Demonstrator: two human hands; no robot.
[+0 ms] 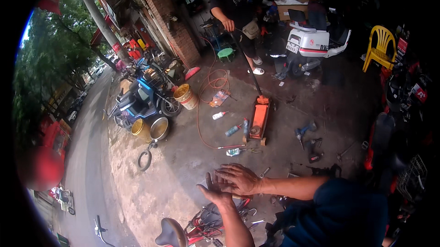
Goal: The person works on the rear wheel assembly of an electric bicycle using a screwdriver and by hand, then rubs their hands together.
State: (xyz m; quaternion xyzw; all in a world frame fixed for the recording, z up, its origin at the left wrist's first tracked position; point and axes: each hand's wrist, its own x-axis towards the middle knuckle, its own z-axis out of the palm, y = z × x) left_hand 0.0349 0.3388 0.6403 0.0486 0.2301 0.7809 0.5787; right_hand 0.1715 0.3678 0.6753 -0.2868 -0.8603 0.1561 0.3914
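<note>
My left hand (215, 193) and my right hand (240, 179) meet in front of me, the right one lying across the fingers of the left. Both have their fingers stretched out, and no object shows in either. Dark smudges cover the fingers and palms. The right fingers partly hide the left ones. Below the hands is a red-framed two-wheeler (197, 228) with a brown saddle (172, 233). Just beyond them a white-and-green bottle (233, 152) lies on the ground.
An orange floor jack (260, 119) stands ahead, its handle held by a person (233, 9). Power tools (305, 132) lie to its right. A red hose (198, 123) loops over the ground. Left are buckets (185, 96) and a blue scooter (142, 93); a white scooter (311, 41) stands behind.
</note>
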